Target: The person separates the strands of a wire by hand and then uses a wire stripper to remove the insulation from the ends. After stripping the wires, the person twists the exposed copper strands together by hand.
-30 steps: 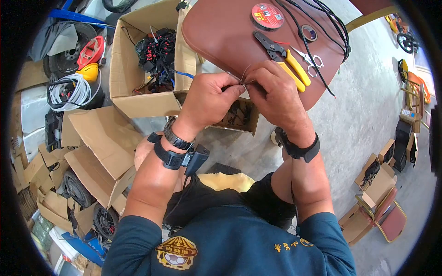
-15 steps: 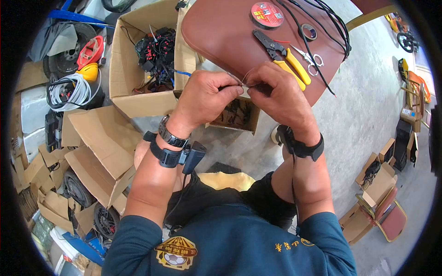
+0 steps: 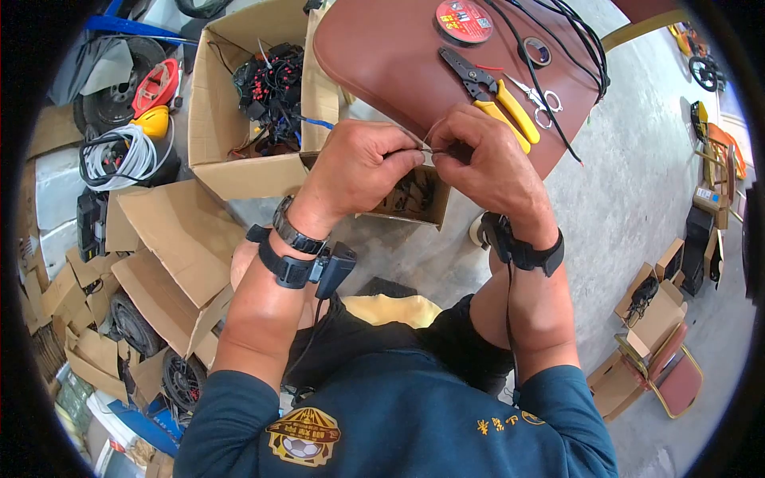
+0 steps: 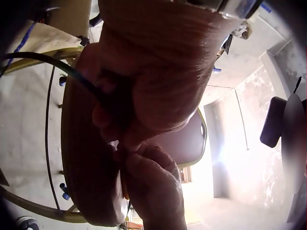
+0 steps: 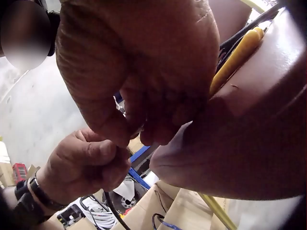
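Observation:
Over the near edge of a red-brown padded chair seat (image 3: pixel 382 48), both hands meet fingertip to fingertip. My left hand (image 3: pixel 355 167) grips a black cable (image 4: pixel 62 68), which runs out behind the palm in the left wrist view. Thumb and forefinger of my right hand (image 3: pixel 494 163) pinch thin wire (image 3: pixel 429 149) at the cable's end, and a fine strand arcs up beside that forefinger. Fingers mostly hide the join. On the seat just beyond the right hand lie yellow-handled wire strippers (image 3: pixel 510 111) and scissors (image 3: pixel 548 110).
A red-labelled tape roll (image 3: pixel 464 21), a smaller black tape roll (image 3: pixel 537 52) and looped black cable (image 3: pixel 586 48) lie on the seat. Left of it stands a carton (image 3: pixel 215 135) of tangled wiring. A smaller open box (image 3: pixel 434 211) sits below the hands.
Both hands have kept their pinch at the wire. They drew slightly apart, and the right wrist shifted a little to the right and down. The tools on the seat lie as before.

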`<move>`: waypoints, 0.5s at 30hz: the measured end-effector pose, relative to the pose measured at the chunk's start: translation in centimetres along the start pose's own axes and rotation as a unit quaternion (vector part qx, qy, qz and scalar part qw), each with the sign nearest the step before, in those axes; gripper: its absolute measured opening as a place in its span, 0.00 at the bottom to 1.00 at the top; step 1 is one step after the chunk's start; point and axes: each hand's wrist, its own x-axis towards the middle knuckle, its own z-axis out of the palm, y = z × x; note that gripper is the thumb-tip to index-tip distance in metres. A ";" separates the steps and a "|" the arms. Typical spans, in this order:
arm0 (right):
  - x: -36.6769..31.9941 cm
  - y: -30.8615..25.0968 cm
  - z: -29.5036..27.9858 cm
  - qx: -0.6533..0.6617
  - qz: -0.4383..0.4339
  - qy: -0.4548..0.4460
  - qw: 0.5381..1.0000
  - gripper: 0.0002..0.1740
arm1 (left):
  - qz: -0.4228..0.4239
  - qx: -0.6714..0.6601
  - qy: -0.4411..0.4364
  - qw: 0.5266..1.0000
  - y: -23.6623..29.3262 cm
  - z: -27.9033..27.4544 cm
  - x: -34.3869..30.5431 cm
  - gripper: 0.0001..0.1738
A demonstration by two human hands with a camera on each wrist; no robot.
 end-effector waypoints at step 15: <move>-0.1 -0.1 0.1 -0.017 0.003 -0.001 1.000 0.08 | 0.041 0.018 -0.006 0.999 -0.2 0.0 0.0 0.06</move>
